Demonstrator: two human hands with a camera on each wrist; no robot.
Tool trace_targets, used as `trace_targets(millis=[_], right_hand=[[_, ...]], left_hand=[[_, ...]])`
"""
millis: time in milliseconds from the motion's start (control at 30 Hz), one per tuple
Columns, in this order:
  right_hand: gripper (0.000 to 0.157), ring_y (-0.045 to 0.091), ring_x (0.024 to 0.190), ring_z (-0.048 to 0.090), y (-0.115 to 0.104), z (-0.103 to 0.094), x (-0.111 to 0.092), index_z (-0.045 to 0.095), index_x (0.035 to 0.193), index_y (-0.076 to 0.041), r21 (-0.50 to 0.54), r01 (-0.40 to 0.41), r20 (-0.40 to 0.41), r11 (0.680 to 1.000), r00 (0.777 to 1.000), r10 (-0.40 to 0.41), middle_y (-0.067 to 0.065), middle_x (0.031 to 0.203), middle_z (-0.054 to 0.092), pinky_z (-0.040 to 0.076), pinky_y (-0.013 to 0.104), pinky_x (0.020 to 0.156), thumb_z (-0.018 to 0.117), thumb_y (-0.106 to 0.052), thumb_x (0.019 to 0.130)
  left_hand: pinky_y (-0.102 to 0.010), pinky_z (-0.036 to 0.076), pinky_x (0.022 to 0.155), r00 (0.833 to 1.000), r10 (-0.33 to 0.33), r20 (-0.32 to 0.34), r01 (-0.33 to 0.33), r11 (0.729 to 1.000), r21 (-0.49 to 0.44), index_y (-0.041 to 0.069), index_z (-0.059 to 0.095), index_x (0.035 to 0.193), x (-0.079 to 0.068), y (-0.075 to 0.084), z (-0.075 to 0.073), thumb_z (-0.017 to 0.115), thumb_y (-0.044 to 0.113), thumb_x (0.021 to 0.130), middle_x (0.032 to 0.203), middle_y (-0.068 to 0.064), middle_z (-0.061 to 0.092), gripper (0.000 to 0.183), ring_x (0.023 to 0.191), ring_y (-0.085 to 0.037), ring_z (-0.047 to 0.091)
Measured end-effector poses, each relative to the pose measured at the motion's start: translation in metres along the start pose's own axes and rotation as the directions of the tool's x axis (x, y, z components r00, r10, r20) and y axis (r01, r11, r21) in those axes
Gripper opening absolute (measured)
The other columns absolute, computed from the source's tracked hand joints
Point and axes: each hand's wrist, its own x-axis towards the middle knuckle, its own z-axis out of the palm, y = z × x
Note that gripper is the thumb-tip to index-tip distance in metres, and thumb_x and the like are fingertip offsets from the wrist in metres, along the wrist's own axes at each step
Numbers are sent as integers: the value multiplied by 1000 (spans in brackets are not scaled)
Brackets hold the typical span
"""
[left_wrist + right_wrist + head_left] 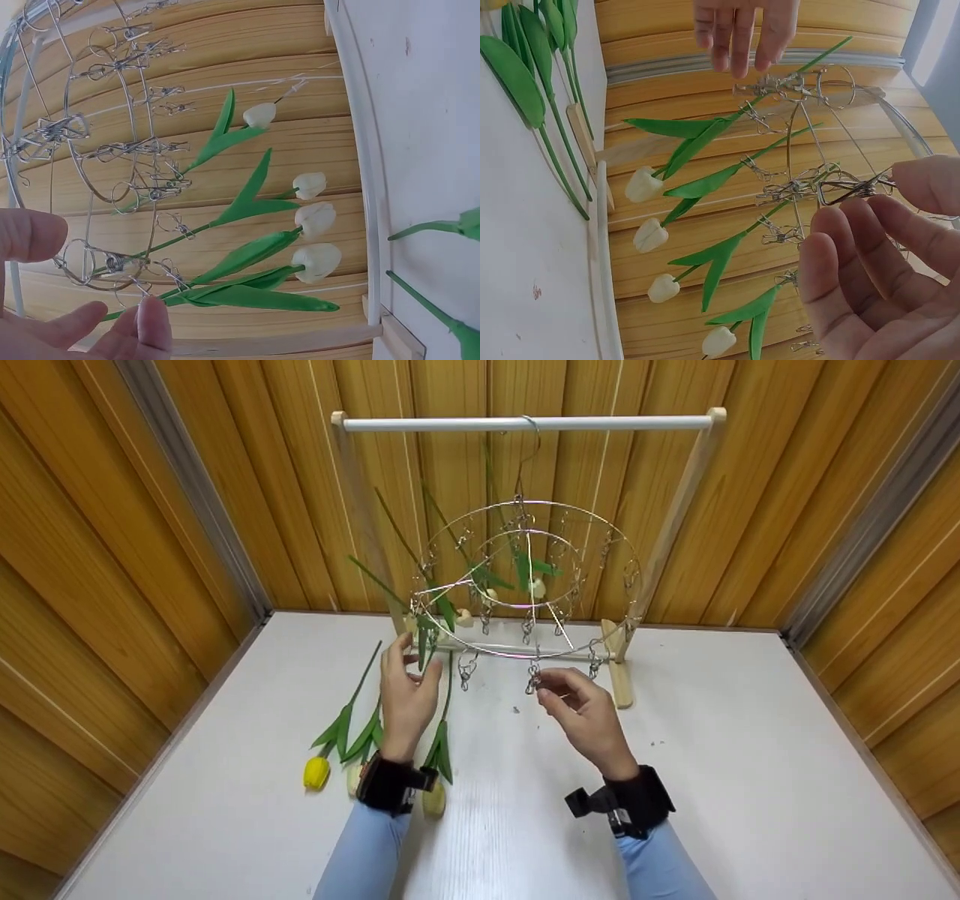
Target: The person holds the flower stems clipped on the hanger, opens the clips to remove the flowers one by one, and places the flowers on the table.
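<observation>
A round wire clip hanger (523,657) hangs by its hook from a rack bar. My right hand (592,724) pinches one of its metal clips (532,681) at the front edge between thumb and fingers. On the left, my left hand (409,697) is held with the thumb apart from the fingers, right beside the leaves of a clipped tulip. Several white tulips (318,262) hang head-down from the clips, their green stems pointing up. In the right wrist view, the left hand's fingers (739,37) show at the top, close to the hanger's clips.
The rack's white bar (435,424) rests on wooden legs with a foot (621,686) on the white table (750,780). Lying left are a yellow tulip (316,773) and two paler tulips, partly behind my left wrist. Wood-panelled walls (750,525) enclose the back and sides.
</observation>
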Motion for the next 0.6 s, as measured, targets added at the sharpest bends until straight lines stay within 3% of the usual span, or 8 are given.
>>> trace_targets(millis=[233, 433, 600], right_hand=[[20, 9, 88, 67, -2, 1, -1, 70, 114, 8, -6, 15, 6, 1000, 1000, -15, 19, 104, 71, 55, 20, 76, 67, 7, 94], [18, 10, 88, 68, -7, 0, -2, 71, 113, 7, -10, 38, 1, 999, 999, -38, 20, 103, 70, 56, 20, 77, 67, 6, 96], [13, 10, 83, 68, -12, -3, -3, 70, 108, 8, -10, 57, -28, 998, 998, -57, 19, 97, 69, 56, 22, 75, 66, 6, 96]], left_hand=[[-47, 46, 95, 997, -51, 52, 53, 998, -41, -5, 42, 151, 22, -6, 5, 64, 6, 98, 144, -24, 55, 59, 126, -38, 54], [-37, 49, 87, 996, -38, 84, 43, 997, -60, -5, 54, 141, 29, -10, 9, 62, 5, 101, 124, -23, 68, 42, 114, -35, 63], [-39, 51, 83, 998, 7, 59, -4, 999, -52, -5, 63, 127, 27, -7, 10, 64, 3, 100, 108, -21, 70, 29, 102, -34, 66]])
